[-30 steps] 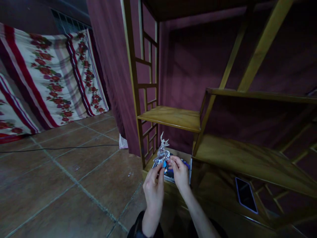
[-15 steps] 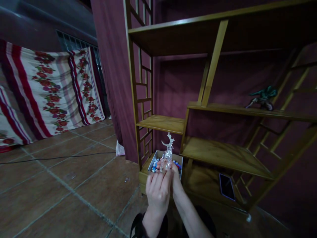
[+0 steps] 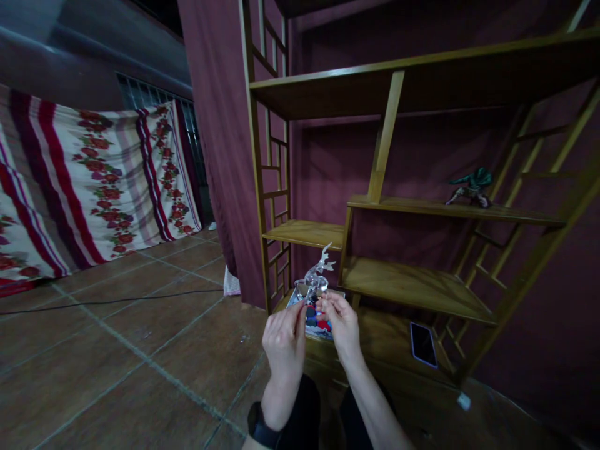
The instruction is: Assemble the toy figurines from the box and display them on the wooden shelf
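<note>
A clear deer figurine (image 3: 315, 277) with pale antlers is held up in front of the shelf unit. My left hand (image 3: 284, 334) pinches it low, near its legs. My right hand (image 3: 340, 319) has its fingers curled at the figurine's right lower side, thumb and fingertips close together near a leg. Just beyond and below my hands, an open box (image 3: 321, 332) holds red, blue, white and dark pieces; my hands partly cover it.
A wooden shelf unit (image 3: 417, 284) rises ahead. On it are a green figurine (image 3: 473, 185) and, lower right, a dark-screened phone (image 3: 423, 344). A black cable (image 3: 117, 303) crosses the tiled floor at left, before a hanging floral blanket (image 3: 107, 181).
The deer figurine has turned from facing front to a sideways pose. My hands have moved apart, the right shifting rightward from behind the left. The view has shifted slightly.
</note>
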{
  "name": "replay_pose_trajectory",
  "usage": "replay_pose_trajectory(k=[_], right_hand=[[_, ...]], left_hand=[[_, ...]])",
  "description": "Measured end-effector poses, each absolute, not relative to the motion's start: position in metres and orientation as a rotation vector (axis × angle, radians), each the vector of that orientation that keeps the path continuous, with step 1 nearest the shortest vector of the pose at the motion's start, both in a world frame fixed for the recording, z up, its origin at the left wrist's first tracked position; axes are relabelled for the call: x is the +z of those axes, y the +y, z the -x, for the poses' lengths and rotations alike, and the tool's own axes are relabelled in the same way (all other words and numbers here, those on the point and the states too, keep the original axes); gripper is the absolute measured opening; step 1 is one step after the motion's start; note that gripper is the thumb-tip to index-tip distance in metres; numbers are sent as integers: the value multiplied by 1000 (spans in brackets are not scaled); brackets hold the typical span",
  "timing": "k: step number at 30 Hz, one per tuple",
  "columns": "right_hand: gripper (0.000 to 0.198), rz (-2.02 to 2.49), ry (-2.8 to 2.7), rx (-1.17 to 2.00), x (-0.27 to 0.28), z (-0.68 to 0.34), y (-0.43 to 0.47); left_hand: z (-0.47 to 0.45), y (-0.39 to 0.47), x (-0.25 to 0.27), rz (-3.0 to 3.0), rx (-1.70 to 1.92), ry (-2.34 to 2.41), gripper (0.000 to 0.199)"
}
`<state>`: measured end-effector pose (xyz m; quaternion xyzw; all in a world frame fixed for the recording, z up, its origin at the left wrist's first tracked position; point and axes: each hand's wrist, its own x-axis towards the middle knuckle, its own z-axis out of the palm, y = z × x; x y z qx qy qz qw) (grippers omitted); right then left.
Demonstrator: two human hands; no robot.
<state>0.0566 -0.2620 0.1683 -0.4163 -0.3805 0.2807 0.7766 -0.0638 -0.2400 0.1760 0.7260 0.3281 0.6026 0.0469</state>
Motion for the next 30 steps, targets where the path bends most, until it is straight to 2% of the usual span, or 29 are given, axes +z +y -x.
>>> replay_pose_trajectory(k=[8, 18, 30], right_hand=[[26, 1000, -934, 476, 184, -61, -289], [31, 898, -808, 602, 175, -69, -273], [31, 952, -798, 578, 179, -77, -278]], left_hand=[[51, -247, 187, -1482, 1584, 877, 27], [38, -267, 193, -1679, 1796, 816, 15], [29, -237, 187, -1368, 1525, 777, 26]])
